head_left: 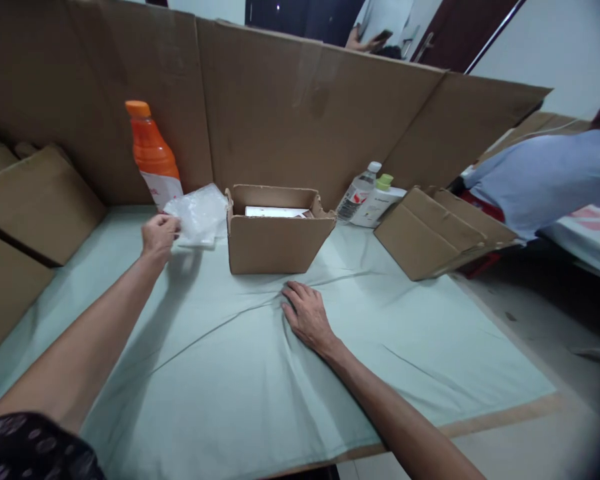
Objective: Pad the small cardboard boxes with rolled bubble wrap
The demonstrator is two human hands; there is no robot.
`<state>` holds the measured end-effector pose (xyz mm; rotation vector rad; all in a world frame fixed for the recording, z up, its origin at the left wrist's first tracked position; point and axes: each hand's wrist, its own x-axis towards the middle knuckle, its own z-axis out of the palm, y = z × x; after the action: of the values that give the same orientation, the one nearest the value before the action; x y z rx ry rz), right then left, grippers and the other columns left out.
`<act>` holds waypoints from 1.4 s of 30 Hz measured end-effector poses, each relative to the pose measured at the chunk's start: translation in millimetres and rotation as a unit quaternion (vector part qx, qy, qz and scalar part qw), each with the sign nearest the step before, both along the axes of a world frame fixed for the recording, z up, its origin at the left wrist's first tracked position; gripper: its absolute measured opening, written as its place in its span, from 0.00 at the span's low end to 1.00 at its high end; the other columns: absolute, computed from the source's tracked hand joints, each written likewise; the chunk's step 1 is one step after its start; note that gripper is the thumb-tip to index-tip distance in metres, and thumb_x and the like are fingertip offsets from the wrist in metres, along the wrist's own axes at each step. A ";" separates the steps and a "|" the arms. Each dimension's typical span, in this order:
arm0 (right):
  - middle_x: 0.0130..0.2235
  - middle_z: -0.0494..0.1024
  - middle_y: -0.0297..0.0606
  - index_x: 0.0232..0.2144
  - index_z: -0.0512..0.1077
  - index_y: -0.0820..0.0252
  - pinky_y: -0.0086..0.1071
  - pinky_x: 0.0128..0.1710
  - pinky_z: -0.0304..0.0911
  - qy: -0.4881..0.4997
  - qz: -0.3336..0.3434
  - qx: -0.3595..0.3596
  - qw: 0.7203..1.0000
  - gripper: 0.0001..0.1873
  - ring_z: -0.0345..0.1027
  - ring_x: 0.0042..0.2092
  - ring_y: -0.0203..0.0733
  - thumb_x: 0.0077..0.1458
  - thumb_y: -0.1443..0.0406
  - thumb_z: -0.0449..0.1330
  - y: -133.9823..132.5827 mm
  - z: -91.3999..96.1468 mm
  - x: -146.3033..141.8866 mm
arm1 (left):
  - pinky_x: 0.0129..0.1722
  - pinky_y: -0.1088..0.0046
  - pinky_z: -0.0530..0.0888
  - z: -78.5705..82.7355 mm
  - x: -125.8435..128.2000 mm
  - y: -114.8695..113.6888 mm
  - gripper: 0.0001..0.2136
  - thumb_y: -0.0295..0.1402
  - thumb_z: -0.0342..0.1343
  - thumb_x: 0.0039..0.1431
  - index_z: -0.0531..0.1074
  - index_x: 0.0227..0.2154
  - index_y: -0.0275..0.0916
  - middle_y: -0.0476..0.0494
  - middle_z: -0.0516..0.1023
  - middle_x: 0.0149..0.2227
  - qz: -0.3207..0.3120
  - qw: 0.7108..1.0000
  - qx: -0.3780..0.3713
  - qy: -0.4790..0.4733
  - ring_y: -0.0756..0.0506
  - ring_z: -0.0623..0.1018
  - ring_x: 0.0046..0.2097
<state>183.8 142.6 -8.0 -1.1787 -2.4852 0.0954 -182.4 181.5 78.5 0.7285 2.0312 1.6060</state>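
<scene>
My left hand (160, 233) pinches the edge of a clear, crinkled plastic bag (200, 212), raised a little over the cloth at the left of a small cardboard box (275, 243). Something flat and pale shows beneath the bag, too covered to name. The open-topped box stands in the middle with white items (276, 212) inside, only their upper part visible. Just in front of it, my right hand (307, 312) rests on the pale green cloth (220, 373), fingers apart and holding nothing. Behind the bag leans a large orange-capped bottle (153, 157).
A clear bottle (353, 197) and a white bottle with a green cap (376, 203) stand at the back right. Another cardboard box (420, 233) is beside them, with more cardboard (40, 200) at the left. A tall cardboard wall (290, 113) closes the back. People are beyond it.
</scene>
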 end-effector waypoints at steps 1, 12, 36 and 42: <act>0.60 0.75 0.48 0.51 0.75 0.61 0.47 0.58 0.60 0.001 -0.002 0.001 1.000 0.15 0.65 0.61 0.53 0.64 0.66 0.58 0.1 0.0 -0.8 | 0.31 0.75 0.72 11.3 -2.2 -13.9 0.09 0.35 0.61 0.61 0.70 0.29 0.38 0.52 0.71 0.29 0.004 0.999 0.050 0.009 0.51 0.72 0.31; 0.61 0.74 0.50 0.50 0.77 0.58 0.52 0.59 0.63 0.111 -0.016 -0.055 0.992 0.16 0.67 0.61 0.54 0.59 0.68 0.59 -7.5 6.9 -0.4 | 0.40 0.63 0.74 67.1 99.4 -162.1 0.07 0.36 0.61 0.41 0.71 0.18 0.39 0.40 0.82 0.35 -0.437 0.890 0.123 -0.041 0.40 0.79 0.39; 0.50 0.82 0.40 0.47 0.77 0.56 0.42 0.54 0.70 0.309 0.036 -0.186 0.932 0.11 0.76 0.52 0.43 0.64 0.66 0.58 -133.3 58.2 76.2 | 0.35 0.69 0.65 7.7 171.1 -174.4 0.03 0.30 0.53 0.50 0.71 0.26 0.41 0.47 0.78 0.30 -0.686 0.643 -0.148 0.307 0.46 0.73 0.32; 0.55 0.80 0.45 0.51 0.74 0.57 0.47 0.55 0.66 0.198 0.129 -0.069 0.969 0.15 0.73 0.56 0.48 0.62 0.64 0.61 -177.3 40.5 67.6 | 0.34 0.68 0.64 -33.1 170.6 -138.3 0.05 0.32 0.54 0.51 0.72 0.23 0.42 0.46 0.76 0.27 -0.631 0.676 -0.110 0.365 0.45 0.72 0.31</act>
<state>251.4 -34.7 32.5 -0.7840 -2.2817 0.5302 -11.8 43.2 45.4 2.2272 1.2781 0.1990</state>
